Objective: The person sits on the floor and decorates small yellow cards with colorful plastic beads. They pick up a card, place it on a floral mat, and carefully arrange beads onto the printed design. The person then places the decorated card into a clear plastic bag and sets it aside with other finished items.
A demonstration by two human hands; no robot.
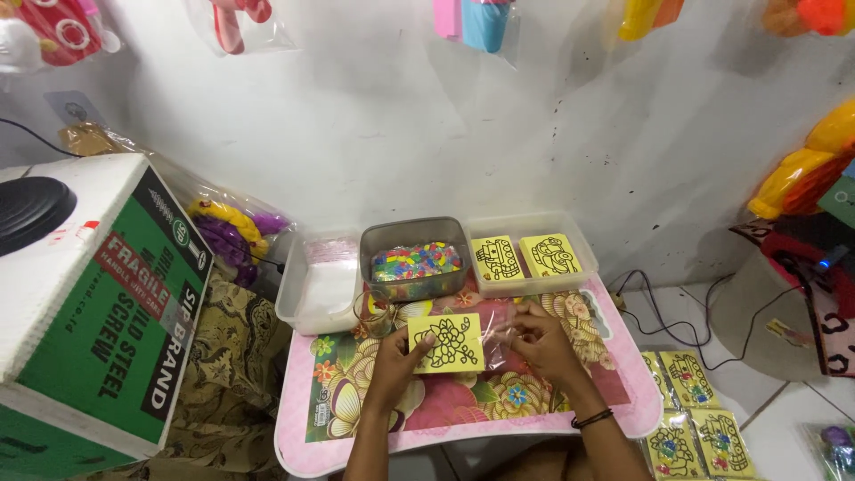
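Both forearms reach up from the bottom edge onto a small pink table (298, 419) with a flowered top. At the left hand (398, 354) the fingers are closed on the lower left part of a yellow card (448, 343) printed with a black outline drawing, pinching it so that it stands just above the tabletop near the middle. At the right hand (541, 343), which wears a dark band at the wrist, the fingers are pinched on a clear plastic sleeve (499, 337) that lies just right of the card and touches its edge; whether the card has started into the sleeve's mouth cannot be told. Judging from how things lie, the bagging is partly done: several finished cards in sleeves (699, 419) lie on the floor to the right of the table, while two more bare yellow cards (525, 256) wait in a clear tray (583, 258) at the back. Beside that tray stands a grey tub (383, 239) of small coloured pieces, and left of it a clear box (294, 307) holding what look like spare sleeves. A large green and white carton (98, 303) stands well to the left.
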